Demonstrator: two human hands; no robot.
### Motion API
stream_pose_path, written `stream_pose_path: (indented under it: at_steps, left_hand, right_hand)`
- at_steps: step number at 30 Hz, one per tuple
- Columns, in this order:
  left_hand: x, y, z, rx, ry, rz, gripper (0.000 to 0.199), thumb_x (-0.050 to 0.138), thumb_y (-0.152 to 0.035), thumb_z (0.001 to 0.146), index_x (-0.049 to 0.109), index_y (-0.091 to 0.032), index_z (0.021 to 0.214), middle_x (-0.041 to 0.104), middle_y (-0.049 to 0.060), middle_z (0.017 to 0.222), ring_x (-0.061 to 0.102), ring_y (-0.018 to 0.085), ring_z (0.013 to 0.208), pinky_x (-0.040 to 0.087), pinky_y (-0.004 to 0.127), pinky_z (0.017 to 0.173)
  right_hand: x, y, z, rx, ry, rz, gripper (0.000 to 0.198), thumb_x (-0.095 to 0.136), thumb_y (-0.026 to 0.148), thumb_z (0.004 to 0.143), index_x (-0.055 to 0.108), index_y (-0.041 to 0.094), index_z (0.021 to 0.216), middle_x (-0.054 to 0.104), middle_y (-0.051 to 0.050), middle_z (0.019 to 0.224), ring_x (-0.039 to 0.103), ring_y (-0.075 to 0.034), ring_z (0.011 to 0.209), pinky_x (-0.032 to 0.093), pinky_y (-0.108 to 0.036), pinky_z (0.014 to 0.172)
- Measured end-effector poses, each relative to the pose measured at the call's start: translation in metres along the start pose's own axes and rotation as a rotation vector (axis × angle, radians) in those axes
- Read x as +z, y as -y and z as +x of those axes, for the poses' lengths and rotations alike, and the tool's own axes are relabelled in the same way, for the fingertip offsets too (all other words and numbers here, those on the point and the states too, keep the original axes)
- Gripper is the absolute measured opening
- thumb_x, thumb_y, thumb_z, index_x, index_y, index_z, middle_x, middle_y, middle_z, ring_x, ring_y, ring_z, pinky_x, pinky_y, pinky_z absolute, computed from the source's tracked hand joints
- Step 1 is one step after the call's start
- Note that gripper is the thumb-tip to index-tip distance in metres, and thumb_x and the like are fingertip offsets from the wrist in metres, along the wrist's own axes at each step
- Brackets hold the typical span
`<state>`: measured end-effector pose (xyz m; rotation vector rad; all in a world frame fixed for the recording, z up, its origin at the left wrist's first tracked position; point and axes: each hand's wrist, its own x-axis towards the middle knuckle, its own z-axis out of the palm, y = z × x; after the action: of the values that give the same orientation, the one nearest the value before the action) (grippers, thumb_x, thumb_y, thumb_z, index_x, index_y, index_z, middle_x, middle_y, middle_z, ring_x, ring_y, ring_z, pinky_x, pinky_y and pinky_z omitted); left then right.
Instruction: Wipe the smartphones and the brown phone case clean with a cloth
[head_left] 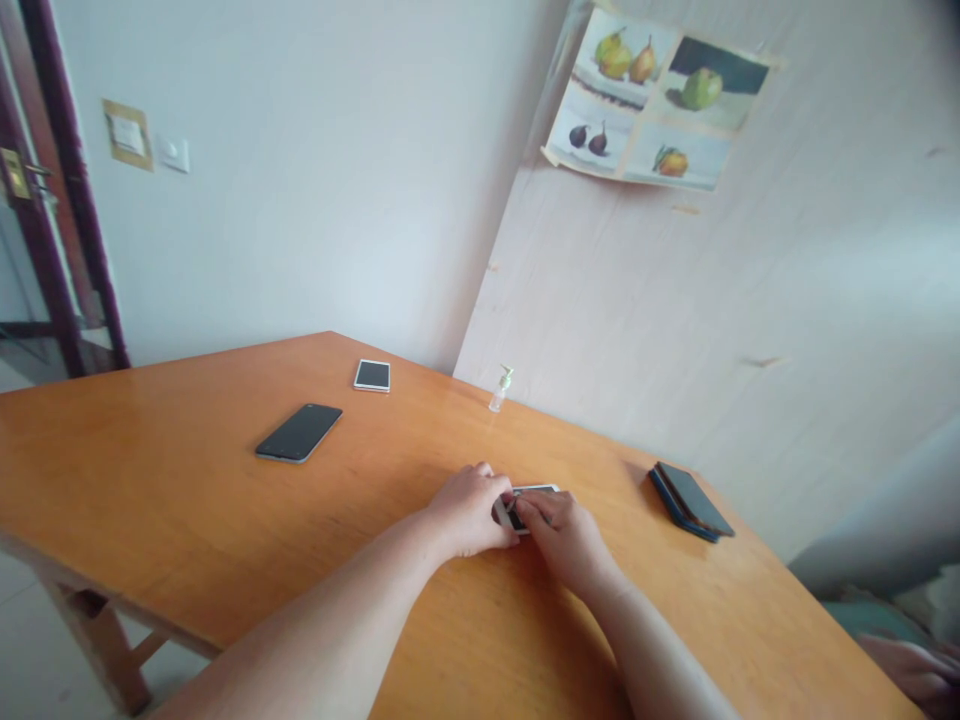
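Observation:
A white-framed phone (pixel 517 522) with a dark screen lies on the wooden table in front of me, partly covered by both hands. My left hand (pixel 471 510) grips its left end, thumb and fingers on opposite edges. Over the screen, my right hand (pixel 566 535) is closed in a pinch, fingertips down at the glass near my left thumb. Something small and light shows at those fingertips, too small to name.
On the orange-brown table (pixel 420 440) lie a black phone (pixel 300 433) and a smaller white phone (pixel 373 375) to the left. A clear pump bottle (pixel 498 390) stands at the back edge. Stacked dark phones (pixel 691 500) lie right. Another person's hand (pixel 911 665) shows bottom right.

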<state>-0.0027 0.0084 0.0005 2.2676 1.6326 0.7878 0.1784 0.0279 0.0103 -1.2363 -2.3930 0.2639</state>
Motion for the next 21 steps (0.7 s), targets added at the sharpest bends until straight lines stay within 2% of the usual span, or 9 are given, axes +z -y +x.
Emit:
stream_pose_path:
  at_steps: [4, 9, 12, 18, 21]
  left_hand:
    - [0.001, 0.001, 0.001, 0.032, 0.010, -0.013, 0.034, 0.074, -0.043, 0.064, 0.068, -0.027, 0.094, 0.060, 0.005, 0.097, 0.060, 0.024, 0.092, 0.047, 0.031, 0.079]
    - [0.001, 0.003, 0.001, 0.039, 0.022, -0.034, 0.032, 0.073, -0.043, 0.065, 0.069, -0.027, 0.093, 0.059, 0.004, 0.096, 0.060, 0.023, 0.091, 0.047, 0.029, 0.077]
    - [0.000, 0.002, 0.001, 0.033, 0.018, -0.030, 0.033, 0.073, -0.043, 0.066, 0.069, -0.027, 0.094, 0.059, 0.004, 0.097, 0.061, 0.023, 0.091, 0.047, 0.029, 0.077]
    - [0.006, 0.007, 0.003, 0.028, -0.026, 0.017, 0.043, 0.072, -0.043, 0.064, 0.062, -0.021, 0.100, 0.061, 0.007, 0.101, 0.058, 0.026, 0.098, 0.046, 0.032, 0.081]
    - [0.009, 0.010, 0.004, 0.026, -0.040, 0.053, 0.061, 0.070, -0.050, 0.065, 0.057, -0.020, 0.117, 0.060, 0.010, 0.113, 0.055, 0.029, 0.107, 0.043, 0.036, 0.091]
  right_hand:
    - [0.007, -0.004, 0.001, 0.049, -0.069, 0.037, 0.040, 0.042, 0.042, 0.097, 0.072, 0.023, 0.081, 0.072, -0.003, 0.084, 0.062, -0.019, 0.087, 0.043, -0.027, 0.081]
    - [0.013, -0.005, 0.003, 0.110, -0.114, 0.027, 0.016, 0.055, 0.024, 0.086, 0.071, 0.022, 0.087, 0.071, -0.003, 0.089, 0.060, -0.019, 0.094, 0.043, -0.027, 0.082]
    - [0.011, -0.002, 0.003, 0.134, -0.123, -0.002, 0.020, 0.053, 0.017, 0.084, 0.068, 0.023, 0.095, 0.070, -0.003, 0.092, 0.060, -0.019, 0.095, 0.043, -0.026, 0.081]
    - [0.011, -0.004, 0.008, 0.106, -0.105, -0.090, 0.023, 0.049, 0.014, 0.084, 0.068, 0.021, 0.094, 0.069, -0.004, 0.093, 0.059, -0.018, 0.094, 0.041, -0.025, 0.084]
    - [0.014, -0.008, 0.011, 0.130, -0.119, -0.108, 0.022, 0.050, 0.014, 0.084, 0.069, 0.021, 0.093, 0.069, -0.005, 0.093, 0.059, -0.019, 0.093, 0.040, -0.026, 0.084]
